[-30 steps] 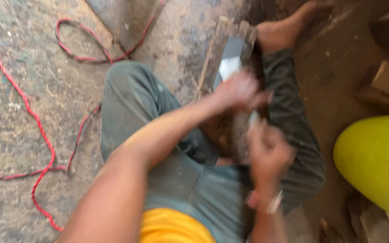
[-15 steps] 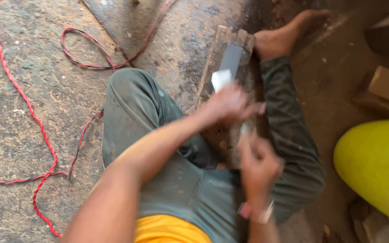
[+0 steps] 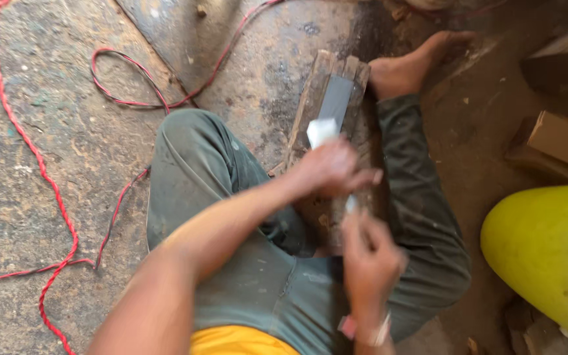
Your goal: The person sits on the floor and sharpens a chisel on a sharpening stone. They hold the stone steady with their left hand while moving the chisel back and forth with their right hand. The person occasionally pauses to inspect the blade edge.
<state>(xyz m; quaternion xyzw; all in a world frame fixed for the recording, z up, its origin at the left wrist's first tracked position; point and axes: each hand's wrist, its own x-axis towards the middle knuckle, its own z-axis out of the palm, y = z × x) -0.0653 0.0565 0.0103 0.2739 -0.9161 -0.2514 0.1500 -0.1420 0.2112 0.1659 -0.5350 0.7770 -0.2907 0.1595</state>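
Observation:
I sit on the ground with a wooden block [image 3: 310, 105] between my legs, and a dark grey sharpening stone [image 3: 336, 98] is set into its top. My left hand [image 3: 333, 169] presses down on a flat metal blade [image 3: 322, 131], whose bright end sticks out beyond the fingers onto the stone. Just behind it, my right hand [image 3: 368, 260] is closed around the blade's near end, where a small pale bit shows above the fist. A band sits on the right wrist.
A twisted red cord [image 3: 54, 197] loops over the concrete floor at the left. My bare foot [image 3: 409, 66] rests beside the block's far end. A large yellow-green rounded container [image 3: 547, 256] stands at the right, with wooden pieces [image 3: 560, 138] behind it.
Both hands have slid back along the block toward my body, leaving more of the grey stone bare. The view has tilted slightly and sharpened.

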